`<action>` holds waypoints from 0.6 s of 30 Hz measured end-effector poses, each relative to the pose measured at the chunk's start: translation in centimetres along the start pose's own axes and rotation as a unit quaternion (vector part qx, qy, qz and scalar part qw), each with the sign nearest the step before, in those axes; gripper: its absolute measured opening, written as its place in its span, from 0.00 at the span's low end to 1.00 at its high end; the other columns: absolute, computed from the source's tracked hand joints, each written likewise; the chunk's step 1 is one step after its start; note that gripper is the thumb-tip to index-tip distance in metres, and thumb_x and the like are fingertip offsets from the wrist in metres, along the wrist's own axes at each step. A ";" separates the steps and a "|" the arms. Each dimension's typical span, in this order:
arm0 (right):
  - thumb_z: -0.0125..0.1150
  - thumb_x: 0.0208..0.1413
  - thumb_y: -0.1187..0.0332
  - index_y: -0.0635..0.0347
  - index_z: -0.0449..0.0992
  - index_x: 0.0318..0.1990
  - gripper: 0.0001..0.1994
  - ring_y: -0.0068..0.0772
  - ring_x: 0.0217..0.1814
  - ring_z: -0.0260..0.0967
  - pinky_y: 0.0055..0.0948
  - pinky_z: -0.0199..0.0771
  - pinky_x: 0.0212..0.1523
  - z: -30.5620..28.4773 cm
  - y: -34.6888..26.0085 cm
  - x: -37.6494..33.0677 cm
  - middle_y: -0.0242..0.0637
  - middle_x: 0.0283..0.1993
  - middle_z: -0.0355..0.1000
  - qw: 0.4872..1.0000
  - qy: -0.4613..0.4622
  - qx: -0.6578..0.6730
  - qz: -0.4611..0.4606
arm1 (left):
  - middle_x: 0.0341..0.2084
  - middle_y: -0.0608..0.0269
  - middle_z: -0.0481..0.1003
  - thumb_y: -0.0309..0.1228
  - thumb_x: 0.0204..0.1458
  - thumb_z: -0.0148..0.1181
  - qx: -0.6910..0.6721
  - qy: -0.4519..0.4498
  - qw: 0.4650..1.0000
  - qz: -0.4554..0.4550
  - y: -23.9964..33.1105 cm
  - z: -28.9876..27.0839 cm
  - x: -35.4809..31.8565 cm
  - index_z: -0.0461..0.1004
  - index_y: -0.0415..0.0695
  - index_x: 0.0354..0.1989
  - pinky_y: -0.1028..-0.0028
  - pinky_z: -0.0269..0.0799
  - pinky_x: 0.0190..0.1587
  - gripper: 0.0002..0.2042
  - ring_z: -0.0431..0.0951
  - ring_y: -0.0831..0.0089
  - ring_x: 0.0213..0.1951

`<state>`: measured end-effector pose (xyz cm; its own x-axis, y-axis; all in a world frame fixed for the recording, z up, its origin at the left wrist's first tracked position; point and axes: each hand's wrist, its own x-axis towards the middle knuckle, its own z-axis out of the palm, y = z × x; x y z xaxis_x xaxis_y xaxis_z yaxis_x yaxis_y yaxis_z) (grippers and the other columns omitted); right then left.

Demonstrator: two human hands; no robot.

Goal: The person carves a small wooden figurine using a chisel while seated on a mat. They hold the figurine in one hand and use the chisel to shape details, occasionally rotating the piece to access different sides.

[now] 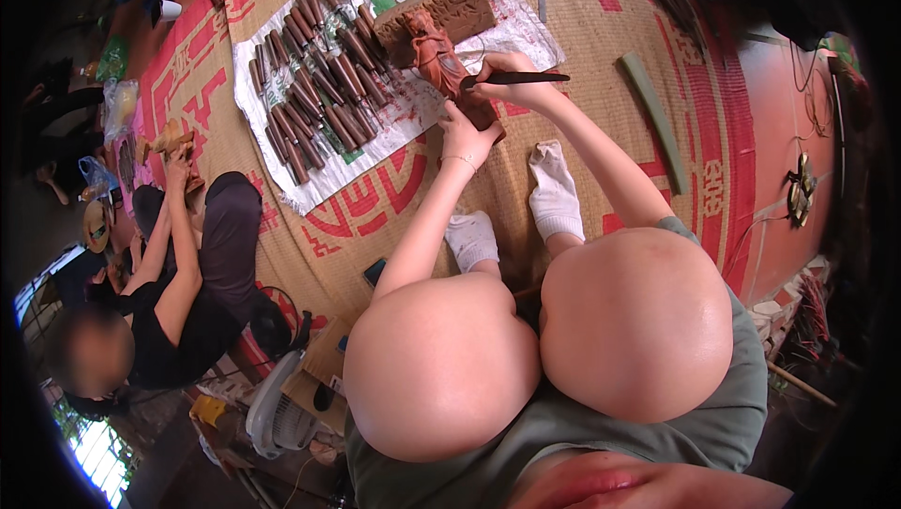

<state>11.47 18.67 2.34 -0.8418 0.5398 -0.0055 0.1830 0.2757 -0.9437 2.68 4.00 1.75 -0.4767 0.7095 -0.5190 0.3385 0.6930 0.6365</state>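
A reddish-brown carved wooden figurine [436, 57] leans with its upper end on a brown wooden block [469, 8]. Around its lower end closes my left hand [466, 140]. From the right, my right hand [510, 83] grips a slim dark-handled tool [542, 78], its working end against the figurine's lower part. Whether that tool is a brush or a blade I cannot tell. Left of the figurine, several wooden-handled carving chisels [345, 75] lie in rows on a white printed sack [314, 192].
A woven mat with red patterns [601, 49] spreads beneath everything. On its right lies a long green-grey strip [654, 124]. At the left a seated person [178, 274] handles a carved wooden piece [171, 138]. A white plastic basket [278, 406] and a phone [374, 272] are nearer me.
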 end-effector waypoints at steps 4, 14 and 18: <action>0.64 0.41 0.69 0.63 0.72 0.25 0.08 0.27 0.22 0.66 0.28 0.65 0.25 0.1 -1.0 0.5 0.37 0.19 0.69 0.999 0.039 0.013 -0.002 | 0.50 0.21 0.55 0.44 0.37 0.68 0.003 0.018 1.000 0.004 0.2 0.4 -0.1 0.37 0.29 0.58 0.58 0.63 0.54 0.50 0.63 0.35 0.51; 0.63 0.43 0.74 0.63 0.71 0.25 0.06 0.15 0.25 0.65 0.19 0.65 0.26 -0.6 -0.9 -0.9 0.30 0.22 0.70 0.993 0.037 0.072 0.085 | 0.49 0.24 0.56 0.43 0.37 0.66 0.016 0.027 0.999 -0.011 -0.5 1.2 0.5 0.39 0.38 0.61 0.53 0.68 0.48 0.48 0.68 0.34 0.46; 0.63 0.45 0.75 0.63 0.70 0.25 0.06 0.14 0.26 0.65 0.17 0.65 0.28 1.4 1.7 -1.0 0.30 0.25 0.71 0.979 0.044 0.185 0.067 | 0.51 0.19 0.52 0.45 0.36 0.66 0.001 -0.009 0.999 -0.034 0.2 -0.1 -0.1 0.36 0.35 0.60 0.55 0.67 0.51 0.51 0.65 0.32 0.50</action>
<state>11.94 17.43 0.22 -0.7723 0.6231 -0.1239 0.0778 -0.1007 -0.9919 2.71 4.03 2.04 -0.4840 0.6622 -0.5720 0.3077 0.7407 0.5972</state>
